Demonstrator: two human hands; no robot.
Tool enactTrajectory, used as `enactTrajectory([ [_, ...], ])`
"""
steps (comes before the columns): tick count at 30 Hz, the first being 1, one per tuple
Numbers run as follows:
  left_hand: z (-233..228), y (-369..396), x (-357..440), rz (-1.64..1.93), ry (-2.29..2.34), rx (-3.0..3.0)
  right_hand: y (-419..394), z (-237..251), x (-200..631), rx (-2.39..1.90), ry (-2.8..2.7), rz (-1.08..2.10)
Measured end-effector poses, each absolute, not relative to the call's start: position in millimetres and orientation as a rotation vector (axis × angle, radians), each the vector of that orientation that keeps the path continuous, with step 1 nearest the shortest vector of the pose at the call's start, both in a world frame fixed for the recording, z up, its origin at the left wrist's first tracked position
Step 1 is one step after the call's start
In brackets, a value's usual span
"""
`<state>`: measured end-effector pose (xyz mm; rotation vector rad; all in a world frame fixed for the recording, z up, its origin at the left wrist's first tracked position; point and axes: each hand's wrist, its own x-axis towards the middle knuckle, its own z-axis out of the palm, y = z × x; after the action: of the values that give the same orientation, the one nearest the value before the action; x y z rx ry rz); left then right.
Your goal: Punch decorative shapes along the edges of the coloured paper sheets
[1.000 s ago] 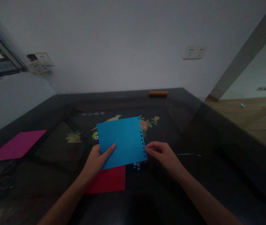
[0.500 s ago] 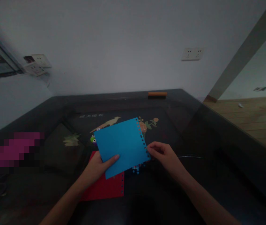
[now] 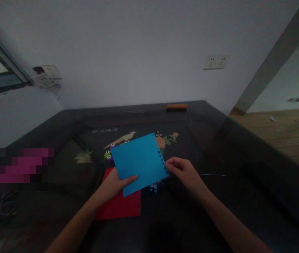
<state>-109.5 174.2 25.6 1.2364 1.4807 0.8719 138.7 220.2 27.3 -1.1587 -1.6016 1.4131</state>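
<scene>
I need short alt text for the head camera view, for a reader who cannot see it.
Two bare hands, left hand and right hand, hold a blue paper sheet with a punched edge above a dark table; a red sheet lies underneath.

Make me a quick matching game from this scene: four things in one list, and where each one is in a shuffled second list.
Things:
1. blue sheet
2. red sheet
3. orange bar
4. wall socket

Places:
A. far edge of the dark table
B. flat on the table, under the blue sheet
C. on the wall, right of centre
D. held by the left hand and right hand

Pairs: 1-D, 2-B, 3-A, 4-C
</scene>
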Motion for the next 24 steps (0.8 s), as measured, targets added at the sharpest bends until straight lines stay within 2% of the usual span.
enactTrajectory([
  [19, 26.7, 162.8, -95.1, 0.825, 1.276, 1.263, 248.4, 7.5, 158.6, -1.258, -1.661, 1.416],
  [24, 21.2, 156.1, -81.5, 0.953, 1.223, 1.164, 267.9, 18.5, 149.7, -1.235, -1.691, 1.314],
])
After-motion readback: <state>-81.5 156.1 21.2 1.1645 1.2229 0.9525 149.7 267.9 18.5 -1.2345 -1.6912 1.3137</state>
